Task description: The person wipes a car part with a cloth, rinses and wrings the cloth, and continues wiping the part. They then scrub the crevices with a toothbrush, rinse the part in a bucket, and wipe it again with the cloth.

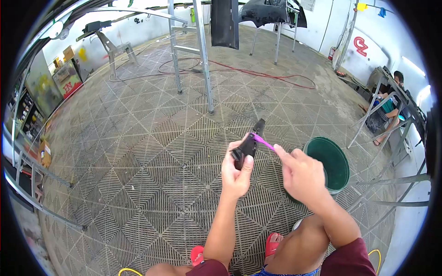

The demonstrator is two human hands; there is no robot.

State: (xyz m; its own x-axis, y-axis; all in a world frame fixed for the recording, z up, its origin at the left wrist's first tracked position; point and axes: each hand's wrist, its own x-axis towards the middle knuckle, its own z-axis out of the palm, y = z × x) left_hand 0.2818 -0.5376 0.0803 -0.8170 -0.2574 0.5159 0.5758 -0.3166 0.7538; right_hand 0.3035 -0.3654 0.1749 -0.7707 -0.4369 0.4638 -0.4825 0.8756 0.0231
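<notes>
My left hand (236, 173) is closed around a long black plastic part (248, 146), which it holds up at an angle above the floor. In my right hand (304, 176) is the end of a slim purple stick-like tool (264, 142), shaped like a toothbrush. The tool's far end touches the upper section of the black part; whether it has bristles is too small to tell. Beside and partly behind my right hand stands a dark green bucket (338, 161), its inside partly visible.
A metal stepladder (205, 69) stands ahead on the patterned grated floor (156, 179). Red hose (258, 72) lies across the floor behind it. Dark panels (224, 25) are on stands at the back. Another person (393, 99) sits at the right beside a metal frame (366, 108).
</notes>
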